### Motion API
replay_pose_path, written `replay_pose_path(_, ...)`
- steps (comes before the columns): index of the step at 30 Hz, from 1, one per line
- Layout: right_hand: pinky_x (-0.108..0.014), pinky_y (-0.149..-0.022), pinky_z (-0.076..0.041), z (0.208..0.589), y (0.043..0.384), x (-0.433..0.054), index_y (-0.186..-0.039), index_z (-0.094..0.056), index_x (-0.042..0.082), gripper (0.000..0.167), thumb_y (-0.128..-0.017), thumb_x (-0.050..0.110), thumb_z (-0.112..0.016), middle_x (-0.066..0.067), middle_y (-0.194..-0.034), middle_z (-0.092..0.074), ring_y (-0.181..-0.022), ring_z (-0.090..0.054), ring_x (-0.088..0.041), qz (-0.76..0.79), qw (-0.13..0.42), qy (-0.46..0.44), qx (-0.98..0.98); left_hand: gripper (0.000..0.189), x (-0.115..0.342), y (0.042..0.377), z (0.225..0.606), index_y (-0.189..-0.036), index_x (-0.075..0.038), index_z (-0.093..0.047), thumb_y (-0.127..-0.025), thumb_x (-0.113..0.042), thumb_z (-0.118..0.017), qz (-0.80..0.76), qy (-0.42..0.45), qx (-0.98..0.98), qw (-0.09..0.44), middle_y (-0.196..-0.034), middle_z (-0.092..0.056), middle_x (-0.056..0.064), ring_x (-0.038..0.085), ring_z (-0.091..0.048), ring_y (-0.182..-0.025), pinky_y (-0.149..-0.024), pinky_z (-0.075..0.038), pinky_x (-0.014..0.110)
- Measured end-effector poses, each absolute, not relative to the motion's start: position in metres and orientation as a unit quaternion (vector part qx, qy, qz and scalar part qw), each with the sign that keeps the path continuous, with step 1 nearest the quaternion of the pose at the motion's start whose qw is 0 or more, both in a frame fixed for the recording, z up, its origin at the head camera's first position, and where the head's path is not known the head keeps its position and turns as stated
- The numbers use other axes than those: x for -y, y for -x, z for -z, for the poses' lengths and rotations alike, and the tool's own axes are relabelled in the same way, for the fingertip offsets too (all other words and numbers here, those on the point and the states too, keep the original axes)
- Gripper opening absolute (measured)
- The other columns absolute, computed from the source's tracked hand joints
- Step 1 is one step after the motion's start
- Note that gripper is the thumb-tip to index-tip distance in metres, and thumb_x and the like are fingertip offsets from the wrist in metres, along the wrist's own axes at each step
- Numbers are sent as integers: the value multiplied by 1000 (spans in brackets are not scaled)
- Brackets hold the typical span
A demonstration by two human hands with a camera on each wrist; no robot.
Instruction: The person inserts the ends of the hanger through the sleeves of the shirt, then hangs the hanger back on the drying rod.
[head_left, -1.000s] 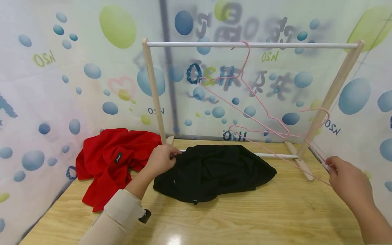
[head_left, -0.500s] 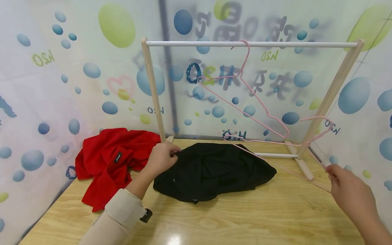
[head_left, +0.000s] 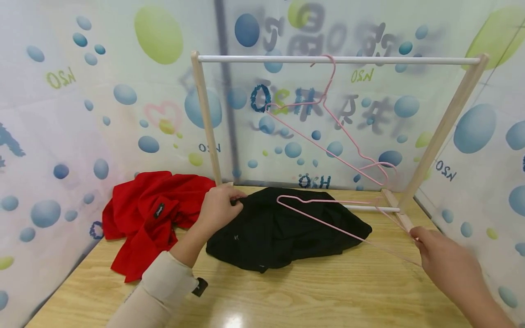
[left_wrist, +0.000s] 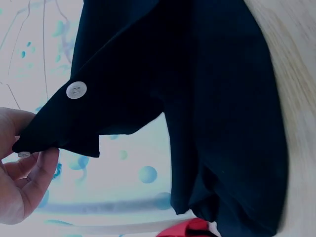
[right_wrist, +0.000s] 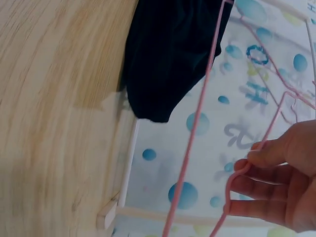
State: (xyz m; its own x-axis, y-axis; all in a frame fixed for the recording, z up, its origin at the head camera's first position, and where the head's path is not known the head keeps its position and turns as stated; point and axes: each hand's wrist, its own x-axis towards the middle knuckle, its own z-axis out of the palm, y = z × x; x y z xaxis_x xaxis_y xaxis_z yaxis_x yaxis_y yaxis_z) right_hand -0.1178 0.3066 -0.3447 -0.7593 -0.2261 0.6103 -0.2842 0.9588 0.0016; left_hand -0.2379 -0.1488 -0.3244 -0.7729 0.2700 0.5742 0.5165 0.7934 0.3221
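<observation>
Black buttoned garment (head_left: 287, 232): bunched up on the counter (head_left: 328, 296), in the middle, covering part of the rack's lower rail (head_left: 371, 208) from this angle
Left hand (head_left: 221, 207): got a corner of the black one pinched between thumb and fingers, that bit is up off the counter
Buttons: one white button (left_wrist: 76, 90) in plain sight on the flap, another right by the fingertips
Right hand (head_left: 447, 259): thumb and fingers pinching a shoulder of the pink hanger (right_wrist: 195, 121), over on the right
Held hanger: tilted, its far end overlaps the black garment in the head view, can't tell if they touch
Other hanger (head_left: 330, 81): also pink, hooked on the white top rail (head_left: 262, 59), nothing on it but its own wire
Rack: white rails, pale wood uprights (head_left: 447, 123)
Red garment (head_left: 139, 200): crumpled heap left of the rack, dark label (head_left: 159, 210) showing
Sleeve (head_left: 160, 282): beige, on the left arm
Backdrop (head_left: 164, 114): pale, printed with blue and green bubbles plus lettering
</observation>
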Motion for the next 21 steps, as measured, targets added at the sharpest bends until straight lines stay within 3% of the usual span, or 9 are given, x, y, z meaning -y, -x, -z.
replay_pose_path(3, -26, -36, -30, 344, 116, -297, -93, -62, 10, 27, -73, -4, -75, 2, -65, -56, -46, -40, -10, -32, 289, -153, 944, 18, 145, 234, 319, -89, -10, -80, -77, -1, -71, 240, 216, 909, 263, -74, -66, 0, 18, -59, -70, -62, -51, 34)
replay_pose_path(8, -27, -38, -29, 341, 114, -277, -94, -59, 13, 19, -83, 2, -71, 8, -60, -45, -46, -32, -8, -34, 192, -153, 969, 17, 139, 226, 312, -89, -10, -79, -77, 0, -71, 242, 221, 905, 271, -78, -68, 2, 18, -60, -71, -64, -52, 34)
replay_pose_path(13, -25, -45, -39, 342, 118, -257, -92, -59, 11, 19, -83, -2, -70, 8, -68, -55, -50, -40, -4, -75, 111, -194, 972, 18, 131, 218, 307, -89, -10, -79, -78, 0, -70, 258, 243, 893, 276, -83, -70, 2, 17, -61, -74, -65, -53, 33)
replay_pose_path(16, -25, -51, -45, 345, 121, -246, -90, -58, 11, 21, -82, -4, -70, 7, -75, -60, -57, -48, -2, -101, 92, -226, 964, 19, 126, 211, 304, -90, -10, -79, -78, 1, -70, 271, 258, 884, 280, -84, -71, 1, 17, -60, -75, -64, -52, 31)
replay_pose_path(21, -23, -52, -42, 348, 126, -225, -86, -55, 14, 23, -83, -5, -69, 11, -71, -51, -59, -44, -2, -138, 87, -262, 951, 21, 116, 199, 300, -92, -12, -80, -78, 1, -70, 281, 278, 875, 281, -90, -72, -1, 15, -60, -76, -61, -48, 27)
